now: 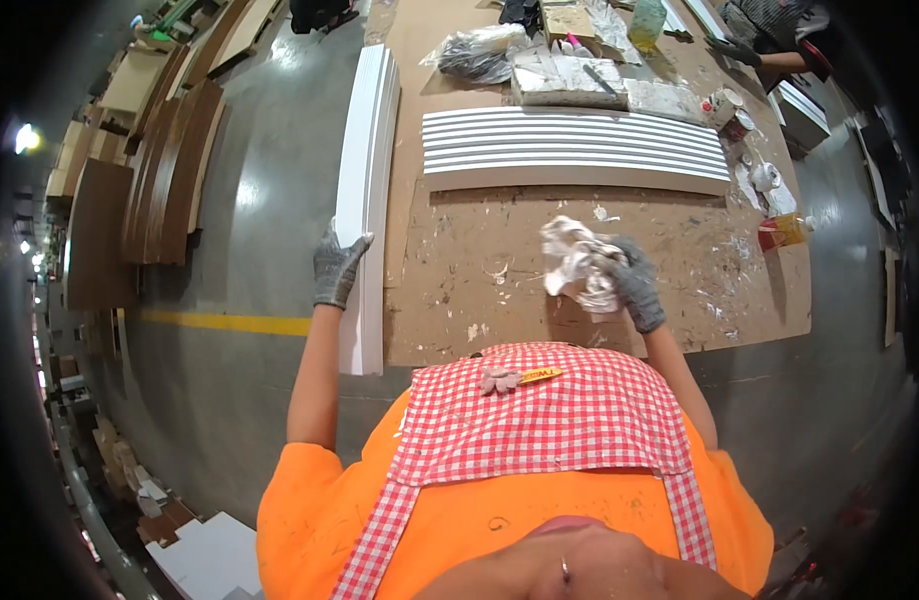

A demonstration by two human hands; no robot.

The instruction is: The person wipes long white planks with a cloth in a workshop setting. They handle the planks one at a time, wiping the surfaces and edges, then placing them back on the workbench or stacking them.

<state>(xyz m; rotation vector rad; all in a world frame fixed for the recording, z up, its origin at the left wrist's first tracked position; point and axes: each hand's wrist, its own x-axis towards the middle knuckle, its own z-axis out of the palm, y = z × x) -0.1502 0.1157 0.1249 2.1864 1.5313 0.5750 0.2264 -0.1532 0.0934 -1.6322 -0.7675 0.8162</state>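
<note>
My left hand (339,268), in a grey glove, grips the outer side of a long white grooved board (364,150), with the thumb over its top. The board lies lengthwise along the left edge of the worktable (459,300), its near end sticking out past the table's front edge. Over the table to the right, my gloved right hand (635,288) is closed on a crumpled white rag (579,262) with brownish stains. Beyond the rag, a row of white-edged boards (574,145) lies crosswise on the table.
Behind the row are stained white blocks (569,80), plastic bags (479,52) and a bottle (646,22). At the right edge lie a tape roll (766,177) and a bottle of reddish-yellow liquid (782,231). A co-worker's gloved hand (734,50) is far right. Brown panels (169,175) stand left.
</note>
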